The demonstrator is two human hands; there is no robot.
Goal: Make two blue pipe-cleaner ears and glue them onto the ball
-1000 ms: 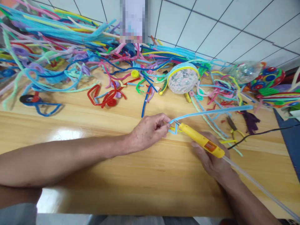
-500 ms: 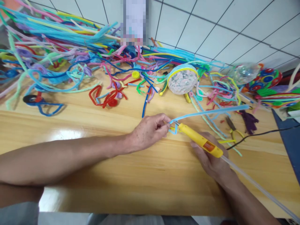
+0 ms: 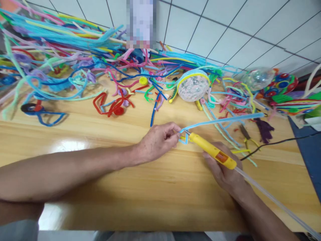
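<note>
Between the thumb and fingers of my left hand [image 3: 160,139] is pinched a light blue pipe cleaner [image 3: 223,121]. It is bent into a small angular loop near the fingertips, and its long straight end points to the right. A bit of yellow shows by the loop. My right hand [image 3: 227,170] is wrapped round a yellow glue gun [image 3: 213,150], whose metal nozzle meets the blue pipe cleaner just beside my left fingertips. A long clear glue stick [image 3: 273,199] sticks out of the gun's back end. Whether glue is coming out cannot be made out.
Heaps of coloured pipe cleaners [image 3: 75,36] line the table's back by the tiled wall [image 3: 225,20]. A clear dome with yellow trim [image 3: 193,87] stands behind my hands. Pliers [image 3: 247,137] and a black cord [image 3: 278,142] lie to the right. Red bent pieces [image 3: 116,107] lie left of centre.
The whole view has shifted slightly, moving everything a little to the left. Both hands keep their grips, and the nozzle stays at the same spot on the pipe cleaner.
</note>
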